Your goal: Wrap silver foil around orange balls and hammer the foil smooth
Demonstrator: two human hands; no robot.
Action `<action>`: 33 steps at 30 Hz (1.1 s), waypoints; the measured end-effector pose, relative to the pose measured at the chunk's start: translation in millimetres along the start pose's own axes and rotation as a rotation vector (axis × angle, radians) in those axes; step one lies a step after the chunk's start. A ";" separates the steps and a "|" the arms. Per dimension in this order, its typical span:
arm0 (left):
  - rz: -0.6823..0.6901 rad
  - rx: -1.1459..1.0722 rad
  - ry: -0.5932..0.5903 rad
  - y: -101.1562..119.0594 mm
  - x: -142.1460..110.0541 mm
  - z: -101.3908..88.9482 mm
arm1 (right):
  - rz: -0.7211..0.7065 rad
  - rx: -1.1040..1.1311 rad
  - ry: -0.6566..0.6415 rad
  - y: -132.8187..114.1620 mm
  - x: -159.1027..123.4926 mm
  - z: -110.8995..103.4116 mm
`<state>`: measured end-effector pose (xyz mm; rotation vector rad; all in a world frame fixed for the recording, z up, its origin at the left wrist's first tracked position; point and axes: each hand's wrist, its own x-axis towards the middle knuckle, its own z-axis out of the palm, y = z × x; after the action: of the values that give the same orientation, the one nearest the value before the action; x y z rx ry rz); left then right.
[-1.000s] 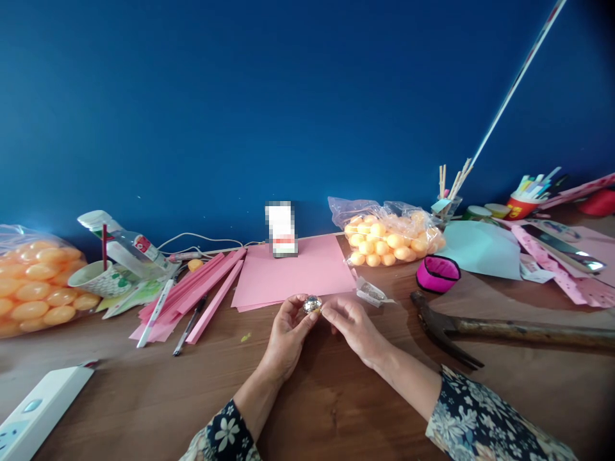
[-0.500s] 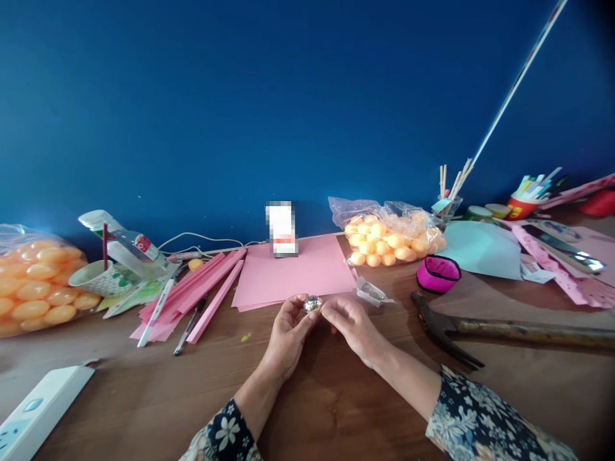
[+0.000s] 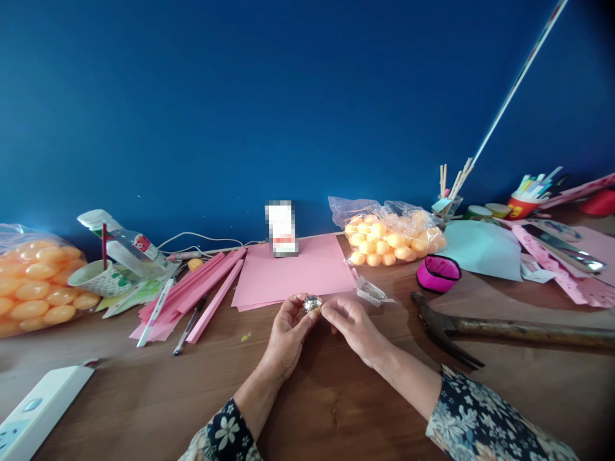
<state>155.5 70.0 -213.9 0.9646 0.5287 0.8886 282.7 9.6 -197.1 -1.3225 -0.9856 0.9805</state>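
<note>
A small shiny silver ball [image 3: 312, 303] is pinched between the fingertips of my left hand [image 3: 287, 338], just above the wooden table [image 3: 312, 410]. My right hand [image 3: 353, 326] meets it from the right, its fingertips pressed together against the ball's side. Both hands hover at the near edge of a pink paper sheet [image 3: 298, 272]. A small clear packet [image 3: 371, 292] lies just right of my right hand.
A hammer [image 3: 500, 328] lies on the right. A bag of orange balls [image 3: 391, 240] sits behind a pink tape roll [image 3: 437, 273]. Another bag of orange balls [image 3: 33, 282] is far left, beside a cup [image 3: 98, 276], pink strips [image 3: 202, 288] and pens [image 3: 188, 326].
</note>
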 end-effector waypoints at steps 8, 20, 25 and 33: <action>0.006 0.026 0.003 1.0 -0.2 0.3 | -0.004 -0.021 -0.025 2.7 0.3 -1.2; 0.112 0.192 0.011 -5.5 2.0 -3.4 | 0.015 -0.016 -0.034 1.0 2.1 -0.1; 0.085 0.210 0.040 -6.1 1.6 -3.4 | 0.005 -0.032 -0.025 1.3 2.0 1.0; 0.090 0.245 0.074 -6.9 1.8 -2.0 | 0.013 -0.015 0.025 6.9 3.7 3.6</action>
<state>157.8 70.5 -220.9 1.1882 0.6730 0.9579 280.3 14.3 -203.9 -1.3520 -0.9681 0.9656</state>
